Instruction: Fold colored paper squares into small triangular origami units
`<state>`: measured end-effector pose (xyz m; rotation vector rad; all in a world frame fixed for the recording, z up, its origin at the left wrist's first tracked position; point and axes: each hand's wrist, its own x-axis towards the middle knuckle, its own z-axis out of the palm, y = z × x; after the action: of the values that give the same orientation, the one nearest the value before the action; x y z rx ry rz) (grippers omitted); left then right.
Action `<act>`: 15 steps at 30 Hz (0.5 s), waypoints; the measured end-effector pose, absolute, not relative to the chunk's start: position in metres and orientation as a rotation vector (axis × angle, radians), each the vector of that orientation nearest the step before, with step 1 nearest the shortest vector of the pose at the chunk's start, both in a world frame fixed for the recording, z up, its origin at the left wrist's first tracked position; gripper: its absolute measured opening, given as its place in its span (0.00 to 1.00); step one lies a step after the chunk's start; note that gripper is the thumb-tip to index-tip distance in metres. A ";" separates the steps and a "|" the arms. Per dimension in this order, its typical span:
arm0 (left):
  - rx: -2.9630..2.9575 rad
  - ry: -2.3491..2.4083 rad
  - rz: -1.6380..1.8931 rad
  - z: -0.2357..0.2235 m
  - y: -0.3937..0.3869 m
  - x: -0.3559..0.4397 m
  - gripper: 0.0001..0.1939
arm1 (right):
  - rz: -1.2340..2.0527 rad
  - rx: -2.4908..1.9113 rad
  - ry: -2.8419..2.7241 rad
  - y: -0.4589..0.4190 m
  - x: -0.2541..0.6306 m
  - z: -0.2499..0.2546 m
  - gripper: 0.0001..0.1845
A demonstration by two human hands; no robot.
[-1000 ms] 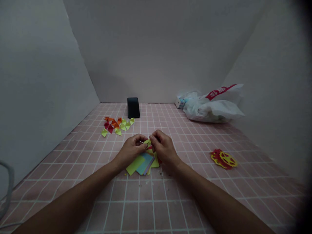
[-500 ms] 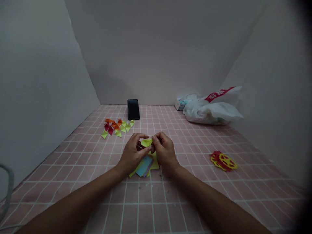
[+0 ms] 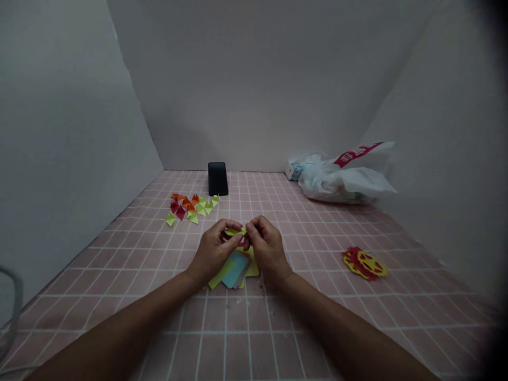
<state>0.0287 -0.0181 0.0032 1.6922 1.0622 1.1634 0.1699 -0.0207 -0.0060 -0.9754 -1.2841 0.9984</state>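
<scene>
Small folded papers (image 3: 188,205) lie left on the surface (image 3: 130,264). The left hand (image 3: 214,245) pinches a yellow paper (image 3: 235,232) near loose coloured sheets (image 3: 237,269); the right hand (image 3: 266,243) grips its right end. Uneven pulling could tear it. Farther right lie red-and-yellow cutouts (image 3: 361,262).

Nothing legible for certain. Only lettering made out: white characters on a red band (image 3: 359,153), printed across the raised flap of the white plastic bag (image 3: 345,185), far right. Band slants upward to the right — characters tilt with it, Chinese-looking, large, too blurred and creased to read. Small box (image 3: 292,170) at the bag's left — blue printing on it, too small to tell whether it includes words.
</scene>
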 end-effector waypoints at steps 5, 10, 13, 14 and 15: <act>1.741 1.039 1.187 0.007 -0.017 0.028 0.06 | 0.981 -0.977 -1.298 -0.020 0.171 -0.007 0.09; 1.829 1.070 1.199 0.010 -0.017 0.028 0.04 | 0.969 -0.985 -1.324 -0.021 0.172 -0.005 0.09; 1.850 1.078 1.193 0.010 -0.017 0.027 0.04 | 0.960 -0.980 -1.334 -0.020 0.172 -0.004 0.09; 1.849 1.075 1.190 0.010 -0.017 0.027 0.04 | 0.959 -0.980 -1.336 -0.020 0.172 -0.004 0.09; 1.847 1.072 1.186 0.010 -0.016 0.026 0.05 | 0.960 -0.981 -1.337 -0.020 0.173 -0.004 0.09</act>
<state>0.0264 -0.0164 0.0098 1.8467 1.0719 1.1863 0.1726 -0.0200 -0.0041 -0.9807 -1.3369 0.9596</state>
